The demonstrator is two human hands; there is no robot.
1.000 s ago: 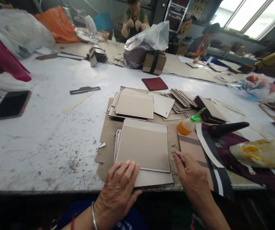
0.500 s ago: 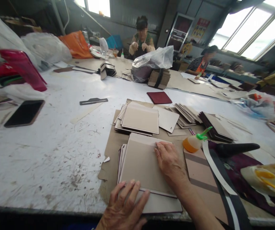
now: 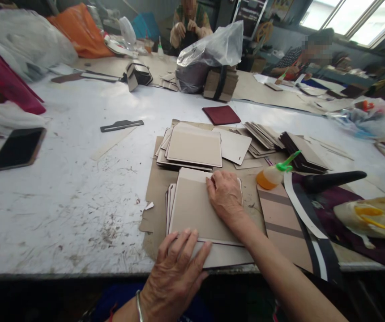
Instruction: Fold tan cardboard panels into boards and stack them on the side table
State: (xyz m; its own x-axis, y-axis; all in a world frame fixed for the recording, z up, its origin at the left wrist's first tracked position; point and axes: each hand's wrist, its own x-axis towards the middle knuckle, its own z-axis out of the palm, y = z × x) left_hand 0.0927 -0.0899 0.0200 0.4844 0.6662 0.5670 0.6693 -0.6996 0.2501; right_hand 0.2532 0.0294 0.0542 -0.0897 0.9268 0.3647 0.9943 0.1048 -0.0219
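A beige folded card cover point(image 3: 194, 208) lies on a small stack at the table's near edge. My left hand point(image 3: 175, 270) rests flat on its near edge, fingers spread. My right hand point(image 3: 225, 195) presses on the cover's far right part, fingers curled down onto the fold. Neither hand lifts anything. Behind it sits another stack of beige covers point(image 3: 192, 146). A glue bottle with an orange body and green nozzle point(image 3: 273, 174) lies to the right of my right hand.
A phone point(image 3: 17, 148) lies at the left, a metal ruler point(image 3: 121, 125) further back. A maroon cover point(image 3: 221, 115), fanned card piles point(image 3: 280, 143), a black horn-shaped tool point(image 3: 333, 179) and a glue-stained bag point(image 3: 370, 217) fill the right. Two people work at the far side.
My right hand has moved from the table beside the cover up onto its far right part and slid left along the fold. My left hand stays on the near edge.
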